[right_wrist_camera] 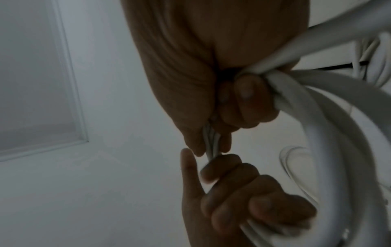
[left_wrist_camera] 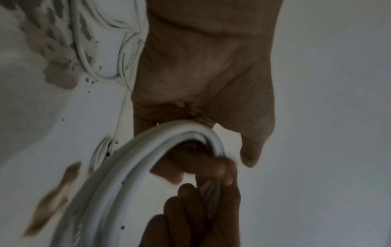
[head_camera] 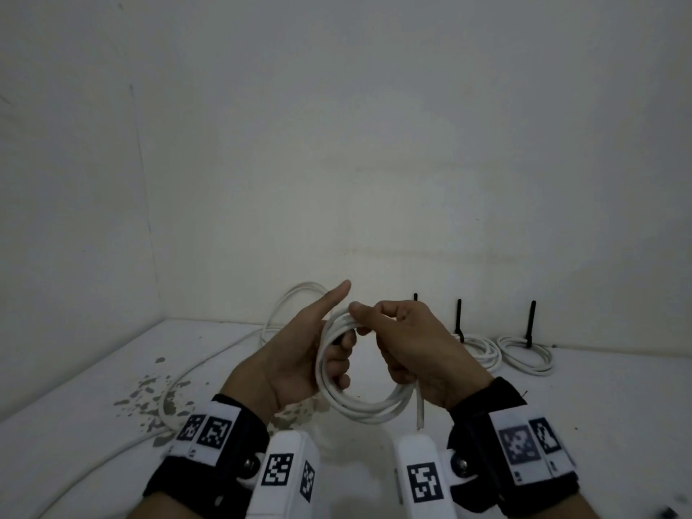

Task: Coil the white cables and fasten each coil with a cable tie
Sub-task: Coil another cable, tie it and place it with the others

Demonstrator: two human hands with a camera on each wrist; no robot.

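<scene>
A white cable coil (head_camera: 359, 404) of several loops is held up between both hands above the white surface. My left hand (head_camera: 333, 354) has its fingers curled through the coil's left side, thumb pointing straight up. My right hand (head_camera: 378, 324) grips the top and right side of the coil, and the cable's cut end (head_camera: 420, 410) hangs below it. In the left wrist view the coil (left_wrist_camera: 148, 158) arcs under the left palm. The right wrist view shows the right fingers (right_wrist_camera: 249, 100) clenched round the coil (right_wrist_camera: 338, 150). No cable tie is seen on this coil.
Two tied coils (head_camera: 481, 348) (head_camera: 528, 355) lie at the back right, each with a black cable tie sticking up. Another black tie (head_camera: 415, 297) shows behind my right hand. A loose white cable (head_camera: 292, 305) loops by the wall and trails left over chipped paint (head_camera: 149, 391).
</scene>
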